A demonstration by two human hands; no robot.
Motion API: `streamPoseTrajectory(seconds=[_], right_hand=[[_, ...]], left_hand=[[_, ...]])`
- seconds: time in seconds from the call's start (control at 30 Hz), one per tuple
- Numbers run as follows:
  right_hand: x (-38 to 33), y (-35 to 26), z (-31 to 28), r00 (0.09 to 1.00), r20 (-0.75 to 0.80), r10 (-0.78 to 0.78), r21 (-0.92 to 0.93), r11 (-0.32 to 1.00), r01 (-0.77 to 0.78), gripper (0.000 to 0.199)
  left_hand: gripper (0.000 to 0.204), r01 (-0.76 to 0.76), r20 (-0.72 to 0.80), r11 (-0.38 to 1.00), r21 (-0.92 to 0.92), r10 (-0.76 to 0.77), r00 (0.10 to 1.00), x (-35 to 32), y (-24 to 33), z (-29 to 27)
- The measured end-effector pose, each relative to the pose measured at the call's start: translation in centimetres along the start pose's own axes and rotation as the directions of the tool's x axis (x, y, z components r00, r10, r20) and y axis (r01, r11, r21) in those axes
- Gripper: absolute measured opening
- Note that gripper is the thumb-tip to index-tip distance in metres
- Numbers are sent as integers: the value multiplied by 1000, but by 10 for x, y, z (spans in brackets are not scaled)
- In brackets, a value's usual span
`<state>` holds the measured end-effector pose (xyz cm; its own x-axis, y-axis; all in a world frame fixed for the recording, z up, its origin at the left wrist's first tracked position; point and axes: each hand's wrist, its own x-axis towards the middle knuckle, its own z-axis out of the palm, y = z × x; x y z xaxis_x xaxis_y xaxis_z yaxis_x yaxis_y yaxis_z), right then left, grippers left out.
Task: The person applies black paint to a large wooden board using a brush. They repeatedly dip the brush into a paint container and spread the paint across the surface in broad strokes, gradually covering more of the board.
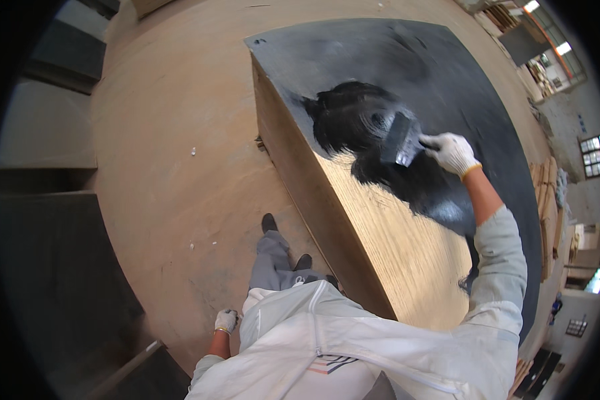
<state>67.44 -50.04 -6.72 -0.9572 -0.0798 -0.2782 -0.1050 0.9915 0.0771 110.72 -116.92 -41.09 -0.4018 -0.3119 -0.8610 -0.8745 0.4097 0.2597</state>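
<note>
My right hand (452,153), in a white knit glove, is closed round the handle of a wide, flat paint brush (397,139). The brush rests on wet black paint (353,120) spread over the top of a large wooden panel stack (407,260). Swirling streaks mark the paint around the brush. Bare pale wood grain shows along the near part of the top, and a duller black coat covers the far part. Low beside my body hangs my gloved left hand (227,321), its fingers curled in; what they hold, if anything, is hidden.
Dusty brown floor (173,167) lies left of the stack, with small white scraps on it. Dark stacked panels (53,267) stand along the left. Wooden boards (545,200) are piled beyond the right side, near a wall with windows (594,155). My shoes (269,223) are close to the stack's side.
</note>
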Motion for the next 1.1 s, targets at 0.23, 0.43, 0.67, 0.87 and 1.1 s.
streamPoseTrajectory(seconds=[0.23,0.43,0.67,0.87,1.1], right_hand=[[70,-117,-33,905,61,-421,-216,880,424,39],[6,-115,-36,723,254,-643,-237,683,691,40],[70,-155,-46,766,35,-642,-286,727,623,37],[33,-144,-53,675,233,-699,-281,616,735,41],[105,-172,-64,741,92,-666,-260,702,663,41]], left_hand=[[23,3,-65,973,-231,-19,998,-5,-7,16],[18,11,-70,856,-517,-56,996,7,-2,38],[23,33,-29,972,-234,-41,999,7,26,23],[24,-24,-125,836,-549,-53,991,30,19,8],[23,-2,-86,950,-311,-26,996,10,29,8]])
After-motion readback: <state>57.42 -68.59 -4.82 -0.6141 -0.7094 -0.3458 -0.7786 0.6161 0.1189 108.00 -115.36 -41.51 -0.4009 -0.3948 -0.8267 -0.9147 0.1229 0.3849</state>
